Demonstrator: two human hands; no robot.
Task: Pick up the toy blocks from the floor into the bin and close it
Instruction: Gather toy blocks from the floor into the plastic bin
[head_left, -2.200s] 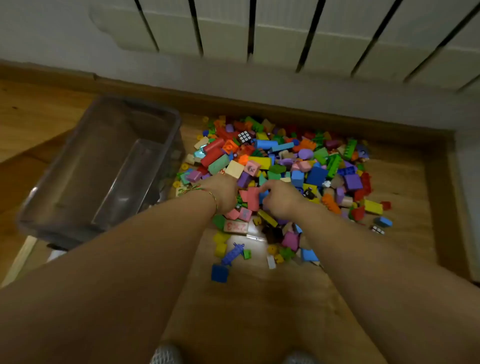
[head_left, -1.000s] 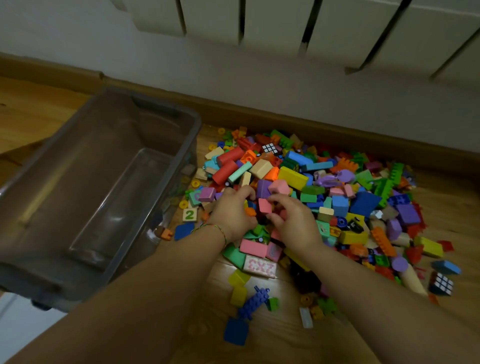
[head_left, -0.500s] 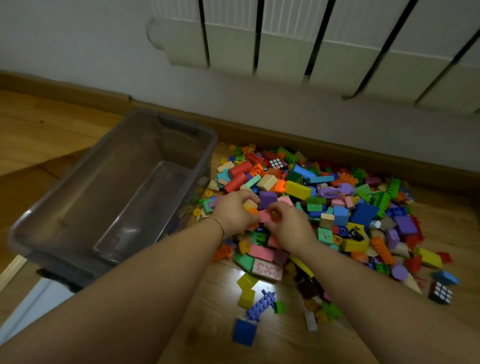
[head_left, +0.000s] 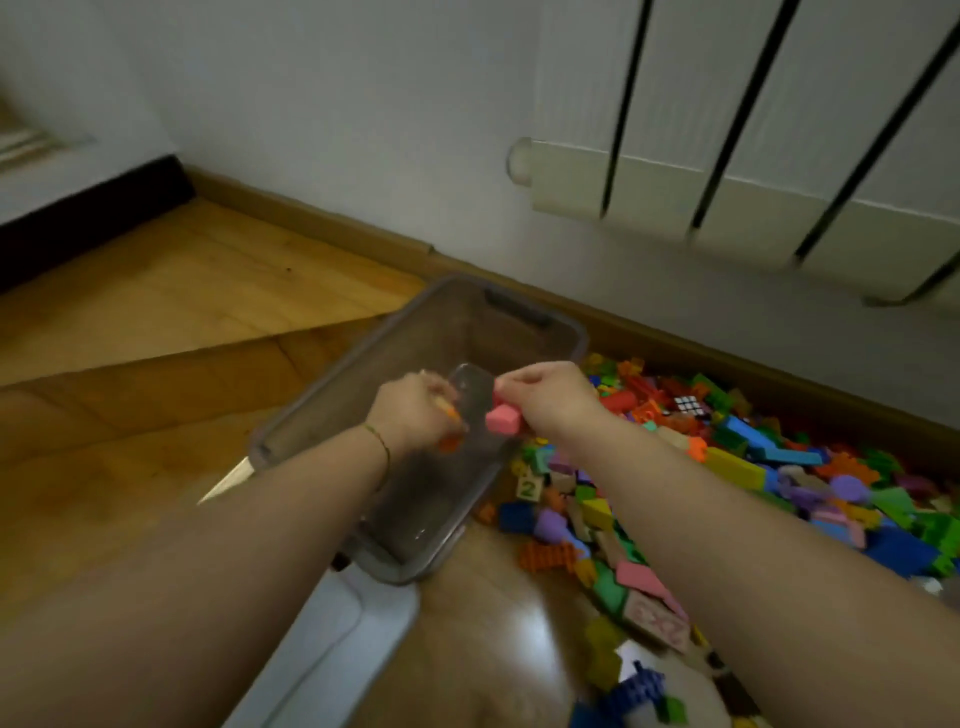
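So both hands are up over the open clear bin (head_left: 332, 382), which sits on the wooden floor (head_left: 171, 312) close to the wall edge, one short end toward the skirting board. The right hand (head_left: 550, 397) has its fingers curled down and is pinching a pink block (head_left: 503, 420) right above the inside of the bin, near its right rim. The left hand (head_left: 415, 410) is beside it, also over the bin, fingers closed around an orange block (head_left: 451, 440). It's pretty blurry, so I can't tell if that's one piece or a few. There's a thin bracelet (head_left: 378, 446) on that wrist.

The bin's bottom looks bare from here. The rest of the toy blocks (head_left: 779, 457) are heaped on the floor just right of the bin, running along the wall edge under the radiator (head_left: 753, 156). A tiny puzzle cube (head_left: 688, 404) sits in the pile and a number "2" tile (head_left: 529, 488) lies near the bin's side. A white lid (head_left: 337, 639) lies flat on the floor at the bin's near end.
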